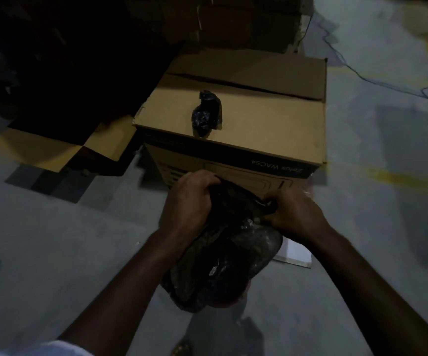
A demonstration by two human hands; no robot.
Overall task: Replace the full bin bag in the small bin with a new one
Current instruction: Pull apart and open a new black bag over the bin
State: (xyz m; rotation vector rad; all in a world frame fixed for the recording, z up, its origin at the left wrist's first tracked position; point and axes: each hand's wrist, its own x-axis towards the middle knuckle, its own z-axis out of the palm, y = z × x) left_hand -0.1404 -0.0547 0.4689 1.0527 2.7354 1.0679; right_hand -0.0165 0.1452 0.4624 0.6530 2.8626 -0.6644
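A full black bin bag (223, 263) hangs in front of me above the grey floor. My left hand (187, 204) grips the bag's top edge on the left, and my right hand (295, 214) pinches the top edge on the right. A small folded black bag (206, 114) lies on top of a closed cardboard box (259, 124) just beyond my hands. The small bin is hidden; a reddish rim under the full bag may be part of it.
Dark stacked cartons (79, 60) fill the upper left, with flattened cardboard (53, 147) on the floor beside the box. A white sheet (295, 253) lies on the floor right of the bag. Cables (387, 83) run across the floor at the upper right.
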